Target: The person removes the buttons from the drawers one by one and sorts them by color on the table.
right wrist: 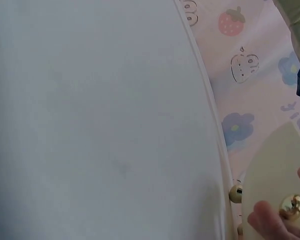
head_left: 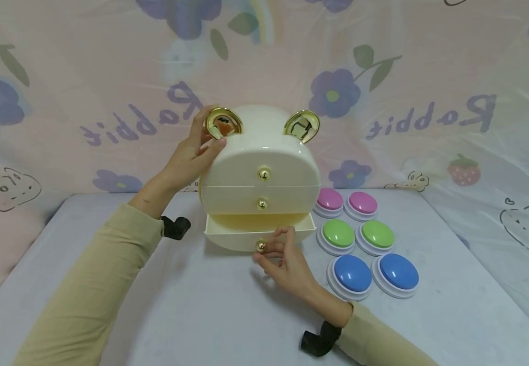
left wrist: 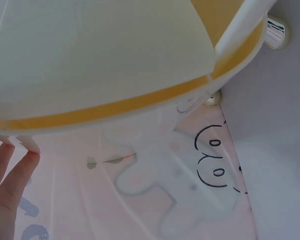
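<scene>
A cream, round-topped drawer box with gold-faced ears stands upright on the table. Its bottom drawer is pulled partway out, while the two drawers above are closed. My left hand grips the box's ear on the left, thumb in front and fingers partly hidden behind. From below, the left wrist view shows those fingers at the box's edge. At the bottom drawer's front, my right hand pinches the gold knob between thumb and fingers. The same knob appears between fingertips in the right wrist view.
Right of the box, several round push buttons stand in pairs: pink at the back, green in the middle, blue in front. A patterned curtain hangs behind the white-covered table.
</scene>
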`<state>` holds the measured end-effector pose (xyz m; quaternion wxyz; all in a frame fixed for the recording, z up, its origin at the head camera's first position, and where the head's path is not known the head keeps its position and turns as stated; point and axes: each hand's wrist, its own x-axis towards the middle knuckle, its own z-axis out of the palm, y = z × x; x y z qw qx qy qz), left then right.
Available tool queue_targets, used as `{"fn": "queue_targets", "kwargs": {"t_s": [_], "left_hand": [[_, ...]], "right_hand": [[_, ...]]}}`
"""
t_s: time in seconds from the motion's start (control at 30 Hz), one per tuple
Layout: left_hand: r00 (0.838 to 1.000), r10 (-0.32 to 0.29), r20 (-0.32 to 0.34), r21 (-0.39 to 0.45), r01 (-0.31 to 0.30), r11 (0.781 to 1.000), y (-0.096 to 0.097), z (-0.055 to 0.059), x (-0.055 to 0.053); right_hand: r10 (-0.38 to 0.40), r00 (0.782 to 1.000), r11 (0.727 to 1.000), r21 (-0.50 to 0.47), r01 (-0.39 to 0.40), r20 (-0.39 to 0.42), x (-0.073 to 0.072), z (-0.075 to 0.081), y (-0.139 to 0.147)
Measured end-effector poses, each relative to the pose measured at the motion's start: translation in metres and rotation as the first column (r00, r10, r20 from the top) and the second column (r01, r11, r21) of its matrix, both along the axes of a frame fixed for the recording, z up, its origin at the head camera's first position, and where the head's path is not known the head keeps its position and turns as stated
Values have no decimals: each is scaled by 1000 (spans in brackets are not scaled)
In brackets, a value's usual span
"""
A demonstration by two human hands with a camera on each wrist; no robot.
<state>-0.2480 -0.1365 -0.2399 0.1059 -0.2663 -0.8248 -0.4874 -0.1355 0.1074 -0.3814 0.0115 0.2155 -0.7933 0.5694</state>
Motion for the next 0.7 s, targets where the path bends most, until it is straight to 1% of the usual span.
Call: {"fn": "queue_targets", "kwargs": {"t_s": [0.07, 0.13, 0.23, 0.5, 0.7], "left_hand": [[1000, -1, 0, 1, 1, 1000, 0, 0, 0], [1000, -1, -1, 2, 1, 1000, 0, 0, 0], [1000, -9, 0, 4, 9, 1000, 0, 0, 0], [1000, -14, 6, -1, 14, 1000, 1, 0, 1], [1000, -8, 6, -2, 8, 1000, 0, 1, 1]], "right_hand": [[3, 999, 999, -41, -1, 51, -2, 0, 0], [-10, 996, 998, -64, 16, 93, -5, 0, 0], [-33, 992, 996, -81, 43, 121, -7, 0, 0], [-101, 989, 992, -60, 107, 105, -8, 0, 0], [-120, 987, 988, -83, 129, 105, -12, 0, -4]]}}
